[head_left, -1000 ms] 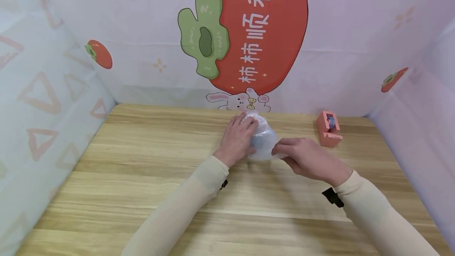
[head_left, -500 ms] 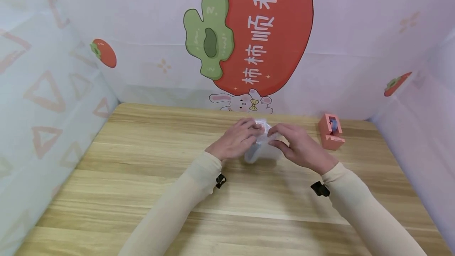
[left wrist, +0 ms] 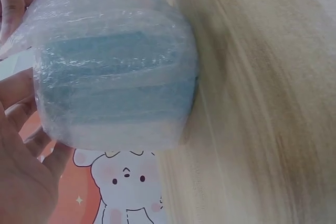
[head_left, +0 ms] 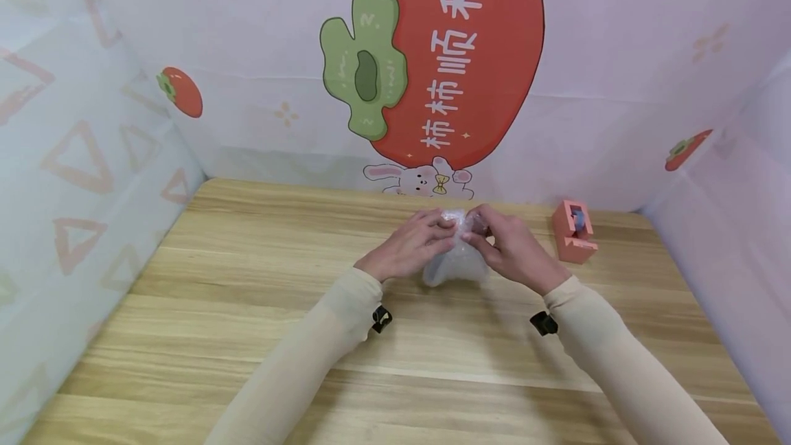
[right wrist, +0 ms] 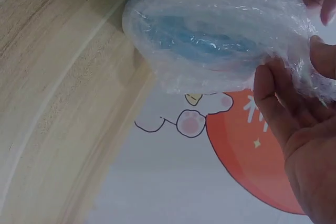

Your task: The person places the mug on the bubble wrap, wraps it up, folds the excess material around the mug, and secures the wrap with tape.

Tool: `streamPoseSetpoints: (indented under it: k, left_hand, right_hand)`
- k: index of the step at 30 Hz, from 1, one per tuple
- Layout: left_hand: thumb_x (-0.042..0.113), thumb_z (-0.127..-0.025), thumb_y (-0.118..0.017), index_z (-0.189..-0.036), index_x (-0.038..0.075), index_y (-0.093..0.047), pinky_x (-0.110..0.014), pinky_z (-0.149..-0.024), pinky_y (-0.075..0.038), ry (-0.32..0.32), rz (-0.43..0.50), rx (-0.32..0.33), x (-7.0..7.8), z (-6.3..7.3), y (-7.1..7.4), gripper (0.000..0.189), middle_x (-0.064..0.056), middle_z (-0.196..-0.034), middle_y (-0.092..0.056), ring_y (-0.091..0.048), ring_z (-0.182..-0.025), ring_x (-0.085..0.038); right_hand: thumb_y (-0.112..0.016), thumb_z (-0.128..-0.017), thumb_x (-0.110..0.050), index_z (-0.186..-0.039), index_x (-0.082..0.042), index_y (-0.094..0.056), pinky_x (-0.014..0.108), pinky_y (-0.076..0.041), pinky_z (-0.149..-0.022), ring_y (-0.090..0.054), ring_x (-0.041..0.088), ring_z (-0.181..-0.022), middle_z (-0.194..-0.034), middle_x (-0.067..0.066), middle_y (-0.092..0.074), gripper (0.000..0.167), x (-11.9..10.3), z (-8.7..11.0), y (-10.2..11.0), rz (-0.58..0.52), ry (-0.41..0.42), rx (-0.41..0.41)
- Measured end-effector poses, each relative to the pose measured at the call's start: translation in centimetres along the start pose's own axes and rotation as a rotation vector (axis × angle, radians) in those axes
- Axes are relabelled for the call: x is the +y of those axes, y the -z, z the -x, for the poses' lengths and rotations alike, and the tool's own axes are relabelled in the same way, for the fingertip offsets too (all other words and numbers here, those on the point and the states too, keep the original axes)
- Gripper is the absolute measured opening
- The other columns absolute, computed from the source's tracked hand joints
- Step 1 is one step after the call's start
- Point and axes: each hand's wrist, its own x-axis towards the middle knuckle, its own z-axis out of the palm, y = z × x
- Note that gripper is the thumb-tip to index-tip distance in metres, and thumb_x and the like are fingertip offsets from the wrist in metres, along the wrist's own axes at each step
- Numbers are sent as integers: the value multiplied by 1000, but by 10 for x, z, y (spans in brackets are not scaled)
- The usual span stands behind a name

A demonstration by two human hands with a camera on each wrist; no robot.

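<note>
Clear bubble wrap (head_left: 460, 263) surrounds a blue item, whose kind stays hidden under the layers; the bundle (left wrist: 118, 85) stands upright on the wooden tabletop. From the left, my left hand (head_left: 410, 246) holds the gathered top of the wrap, its fingers lying along the bundle's side in the left wrist view. My right hand (head_left: 513, 246) pinches a loose edge of the wrap at the top right, thumb and fingertips on the plastic (right wrist: 310, 85). Both hands are close together over the bundle.
A pink tape dispenser (head_left: 575, 232) with a blue roll stands at the back right of the wooden table (head_left: 247, 280). Behind the table rises a printed cloth wall (head_left: 259, 115) with a persimmon and a rabbit; more cloth hangs at both sides.
My right hand has moved up and left from the bundle's lower right to its top, bringing the wrap's edge in. My left hand has shifted slightly, and the wrap now gathers between both hands.
</note>
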Motion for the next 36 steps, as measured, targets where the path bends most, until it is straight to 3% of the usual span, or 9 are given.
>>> streamPoseSetpoints:
  k: [5, 10, 20, 26, 36]
  left_hand:
    - [53, -102, -48, -140, 9, -61, -49, -121, -25, 4, 41, 20, -3, 0, -1, 60, -1, -154, -47, -20, -152, -19]
    - [57, -97, -59, -137, 11, -65, -49, -119, -29, 13, 53, 40, -5, 0, 1, 61, -1, -155, -47, -26, -150, -18]
    - [46, -92, -73, -127, 12, -72, -46, -121, -26, 7, 50, 115, -8, -4, 1, 49, 0, -141, -61, -38, -145, -15]
    - [38, -92, -75, -122, 12, -75, -46, -120, -27, 25, 69, 183, -7, -4, -4, 40, -2, -135, -65, -42, -143, -17]
    - [33, -90, -77, -119, 12, -76, -47, -119, -28, 58, 110, 238, -3, -4, -10, 36, -1, -136, -65, -44, -141, -18]
  right_hand:
    - [-77, -91, -9, -112, -1, -64, 36, -62, -69, -65, 22, -90, -107, 8, -61, 26, 6, -5, -3, -44, -68, 11]
    - [-78, -91, -15, -109, -4, -67, 38, -61, -70, -67, 21, -83, -98, 7, -70, 25, 8, -8, -3, -66, -146, -11]
    - [-84, -84, -14, -96, -7, -69, 38, -62, -73, -67, 23, -83, -89, 5, -69, 21, 9, -15, -6, -103, -315, 10]
    - [-88, -81, -16, -101, -5, -70, 37, -57, -74, -67, 30, -92, -94, 7, -70, 28, 14, -20, -7, -133, -429, 14]
    - [-84, -85, -11, -115, 4, -60, 35, -60, -67, -56, 23, -81, -98, 14, -58, 41, 31, -25, -7, -449, -656, -93]
